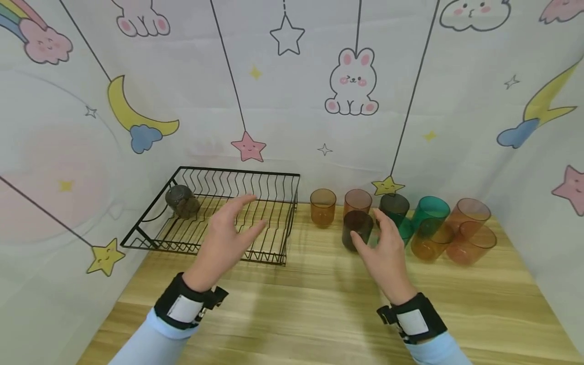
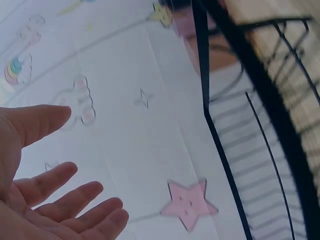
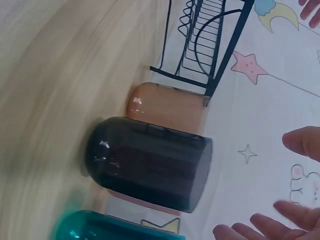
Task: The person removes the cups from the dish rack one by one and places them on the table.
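Note:
My left hand (image 1: 224,238) hovers over the right part of a black wire dish rack (image 1: 285,243), thumb and fingers spread with nothing between them. A dark grey glass (image 1: 182,201) lies tipped in the rack's left end. Beside another dark glass (image 1: 355,235), at the front of a group of coloured glasses, is my right hand (image 1: 387,253). Its thumb and fingers are apart, and its fingertips overlap the rim area in the head view. From the right wrist, that dark glass (image 3: 150,162) stands upright on the table, apart from the fingers (image 3: 265,227).
An amber glass (image 1: 323,210) and a pinkish one (image 1: 358,198) stand behind the dark glass. Further right are a second dark glass (image 1: 396,203), a teal glass (image 1: 431,210), and several orange and pink ones. A printed cloth (image 1: 301,121) hangs behind the wooden table (image 1: 292,314).

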The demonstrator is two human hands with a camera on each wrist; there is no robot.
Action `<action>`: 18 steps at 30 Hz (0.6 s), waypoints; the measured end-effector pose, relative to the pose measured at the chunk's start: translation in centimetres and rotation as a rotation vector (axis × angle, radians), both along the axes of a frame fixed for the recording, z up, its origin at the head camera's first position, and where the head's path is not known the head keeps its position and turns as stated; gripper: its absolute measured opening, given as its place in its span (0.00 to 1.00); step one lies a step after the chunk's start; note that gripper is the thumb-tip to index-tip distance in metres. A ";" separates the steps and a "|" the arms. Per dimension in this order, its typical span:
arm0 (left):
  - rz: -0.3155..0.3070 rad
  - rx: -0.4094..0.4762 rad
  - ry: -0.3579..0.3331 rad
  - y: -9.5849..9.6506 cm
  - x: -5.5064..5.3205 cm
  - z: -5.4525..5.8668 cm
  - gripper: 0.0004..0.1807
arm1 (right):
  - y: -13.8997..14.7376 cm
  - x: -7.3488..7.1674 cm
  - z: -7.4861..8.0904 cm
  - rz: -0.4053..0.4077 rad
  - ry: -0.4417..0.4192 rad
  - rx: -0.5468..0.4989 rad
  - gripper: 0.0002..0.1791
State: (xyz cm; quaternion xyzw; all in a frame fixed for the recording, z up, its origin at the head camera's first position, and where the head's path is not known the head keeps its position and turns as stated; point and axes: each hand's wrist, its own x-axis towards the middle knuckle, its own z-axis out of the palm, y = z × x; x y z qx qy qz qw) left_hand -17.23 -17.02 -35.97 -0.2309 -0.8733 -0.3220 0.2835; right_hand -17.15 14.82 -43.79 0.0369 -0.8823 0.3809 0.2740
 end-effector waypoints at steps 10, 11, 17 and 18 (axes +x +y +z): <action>0.265 -0.072 0.024 -6.3 -4.6 0.9 0.36 | -0.1 1.7 1.3 0.187 -0.025 0.216 0.31; 0.290 -0.097 0.001 -6.8 -5.0 0.9 0.37 | -0.1 1.8 1.3 0.204 -0.041 0.240 0.32; 0.393 -0.217 -0.207 -9.8 -7.0 1.1 0.46 | 0.1 2.4 0.9 0.286 -0.115 0.356 0.35; 0.403 -0.231 -0.235 -10.3 -7.4 1.1 0.47 | 0.1 2.4 0.9 0.299 -0.121 0.363 0.35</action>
